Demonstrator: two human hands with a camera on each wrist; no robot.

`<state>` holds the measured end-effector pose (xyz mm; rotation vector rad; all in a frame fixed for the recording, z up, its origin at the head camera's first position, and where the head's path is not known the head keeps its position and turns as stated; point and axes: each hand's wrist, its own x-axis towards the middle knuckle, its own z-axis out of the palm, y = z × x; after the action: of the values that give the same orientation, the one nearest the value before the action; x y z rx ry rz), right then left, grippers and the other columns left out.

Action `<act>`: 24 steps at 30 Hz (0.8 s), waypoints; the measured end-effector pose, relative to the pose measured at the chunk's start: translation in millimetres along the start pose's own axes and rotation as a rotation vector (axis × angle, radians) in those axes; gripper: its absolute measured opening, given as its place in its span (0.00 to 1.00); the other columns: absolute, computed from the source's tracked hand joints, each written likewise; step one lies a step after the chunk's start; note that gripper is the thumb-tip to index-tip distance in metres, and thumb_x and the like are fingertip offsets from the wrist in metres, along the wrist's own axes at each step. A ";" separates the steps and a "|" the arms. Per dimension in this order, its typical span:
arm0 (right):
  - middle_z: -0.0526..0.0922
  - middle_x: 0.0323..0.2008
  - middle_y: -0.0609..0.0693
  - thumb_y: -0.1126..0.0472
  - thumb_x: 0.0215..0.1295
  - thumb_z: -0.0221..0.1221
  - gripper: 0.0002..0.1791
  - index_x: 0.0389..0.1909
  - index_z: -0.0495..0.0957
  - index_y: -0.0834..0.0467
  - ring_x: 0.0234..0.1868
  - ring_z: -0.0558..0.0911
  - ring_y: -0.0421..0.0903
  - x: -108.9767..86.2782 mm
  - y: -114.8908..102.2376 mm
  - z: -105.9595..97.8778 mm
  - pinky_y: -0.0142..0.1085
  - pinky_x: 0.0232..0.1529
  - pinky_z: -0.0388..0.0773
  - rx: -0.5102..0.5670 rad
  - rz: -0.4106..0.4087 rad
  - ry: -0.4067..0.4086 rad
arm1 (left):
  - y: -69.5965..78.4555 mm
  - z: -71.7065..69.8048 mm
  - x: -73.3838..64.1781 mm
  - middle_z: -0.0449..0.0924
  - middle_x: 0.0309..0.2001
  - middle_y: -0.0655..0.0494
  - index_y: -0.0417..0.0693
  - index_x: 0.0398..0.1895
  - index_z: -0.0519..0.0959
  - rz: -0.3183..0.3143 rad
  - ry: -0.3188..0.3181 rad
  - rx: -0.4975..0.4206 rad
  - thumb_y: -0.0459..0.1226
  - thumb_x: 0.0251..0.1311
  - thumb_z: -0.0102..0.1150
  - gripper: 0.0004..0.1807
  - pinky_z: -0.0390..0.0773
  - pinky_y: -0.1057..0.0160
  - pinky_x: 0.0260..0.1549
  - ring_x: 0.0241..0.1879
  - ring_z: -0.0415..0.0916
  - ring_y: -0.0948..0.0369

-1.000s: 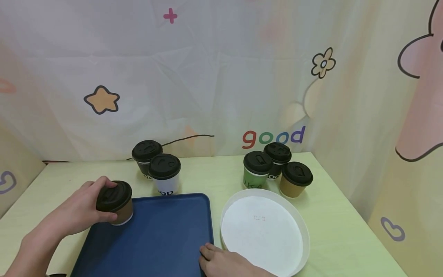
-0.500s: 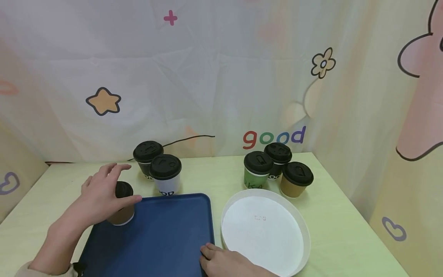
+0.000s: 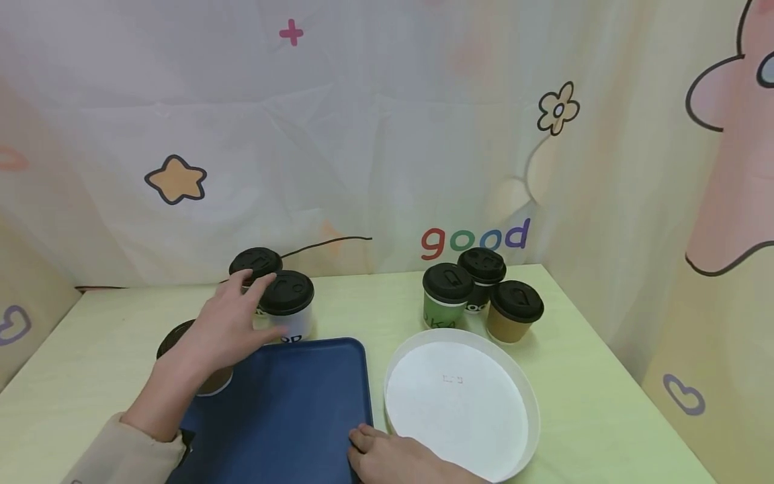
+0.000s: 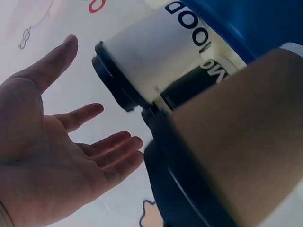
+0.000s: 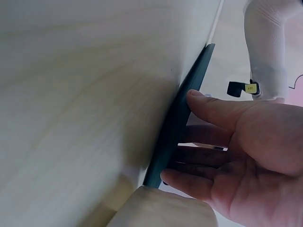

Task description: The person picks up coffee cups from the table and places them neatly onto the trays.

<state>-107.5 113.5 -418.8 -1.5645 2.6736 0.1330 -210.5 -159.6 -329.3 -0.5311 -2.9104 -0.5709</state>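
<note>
My left hand hovers, fingers spread and holding nothing, beside a white paper cup with a black lid. In the left wrist view the hand is apart from that white cup and from a brown paper cup. The brown cup stands at the blue tray's far left corner, partly hidden by my left forearm. Behind the white cup is a dark lidded cup. My right hand rests on the tray's right edge, its fingertips touching the rim.
A round white tray lies right of the blue one. Behind it stand green, black and tan lidded cups, close together. A printed curtain hangs behind the table.
My left hand has let go of the brown cup, leaving it at the tray's corner, and has moved right and away from me to the white cup. The right hand stays on the tray.
</note>
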 end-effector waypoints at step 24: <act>0.84 0.51 0.47 0.52 0.74 0.61 0.15 0.50 0.87 0.57 0.52 0.79 0.37 -1.0 0.3 -1.3 0.20 0.49 0.71 -0.064 -0.041 0.049 | 13.0 26.0 26.8 0.48 0.70 0.20 0.40 0.77 0.64 0.011 0.009 0.024 0.37 0.66 0.69 0.38 0.76 0.33 0.48 0.65 0.54 0.21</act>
<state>-107.2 114.3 -417.5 -1.6604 2.6981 0.1827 -232.2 -129.8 -343.7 -0.5400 -2.8998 -0.5349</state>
